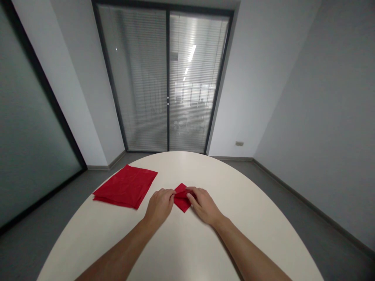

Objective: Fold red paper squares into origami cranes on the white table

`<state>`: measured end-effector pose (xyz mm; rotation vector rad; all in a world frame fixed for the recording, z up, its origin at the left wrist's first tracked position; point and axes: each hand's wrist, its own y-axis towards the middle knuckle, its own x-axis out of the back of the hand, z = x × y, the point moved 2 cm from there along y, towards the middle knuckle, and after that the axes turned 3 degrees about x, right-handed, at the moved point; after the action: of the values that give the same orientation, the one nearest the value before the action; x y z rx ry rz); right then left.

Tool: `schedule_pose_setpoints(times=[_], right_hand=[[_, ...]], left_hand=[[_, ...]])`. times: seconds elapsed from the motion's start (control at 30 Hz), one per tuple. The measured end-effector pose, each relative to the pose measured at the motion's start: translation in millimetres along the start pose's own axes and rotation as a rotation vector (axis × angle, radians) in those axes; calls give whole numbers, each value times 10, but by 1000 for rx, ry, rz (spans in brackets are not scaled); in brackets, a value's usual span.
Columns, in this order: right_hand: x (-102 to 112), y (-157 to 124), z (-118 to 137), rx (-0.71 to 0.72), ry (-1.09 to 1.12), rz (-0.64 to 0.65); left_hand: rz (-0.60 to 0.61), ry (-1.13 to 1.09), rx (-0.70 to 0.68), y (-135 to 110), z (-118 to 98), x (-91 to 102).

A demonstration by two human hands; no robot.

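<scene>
A small folded red cloth (183,204) lies on the table in a diamond shape, with a crease or fold running across its middle. My left hand (160,203) pinches its left corner, fingers closed together. On the opposite side, my right hand (204,203) grips the right corner between thumb and fingers. The fingertips cover both side corners, so these are partly hidden. To the left of my left hand, apart from it, a larger stack of flat red cloths (125,186) rests near the table's left edge.
The round white table (181,249) curves away on both sides. Beyond it stand glazed doors with blinds (146,86) in dark frames. A wall socket (239,143) sits low on the back wall, and a frosted glass panel (26,117) is at the left.
</scene>
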<state>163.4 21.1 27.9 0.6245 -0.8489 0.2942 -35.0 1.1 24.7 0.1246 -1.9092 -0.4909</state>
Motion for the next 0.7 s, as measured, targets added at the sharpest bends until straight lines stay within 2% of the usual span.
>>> schedule_pose_setpoints(times=[0.2, 0.43, 0.7], right_hand=[[-31, 1, -29, -15, 4, -23], [-66, 2, -106, -94, 57, -50], [-105, 3, -157, -105, 76, -62]], left_hand=[[23, 27, 57, 4, -6, 15], [27, 14, 74, -7, -31, 37], [35, -10, 87, -1, -19, 19]])
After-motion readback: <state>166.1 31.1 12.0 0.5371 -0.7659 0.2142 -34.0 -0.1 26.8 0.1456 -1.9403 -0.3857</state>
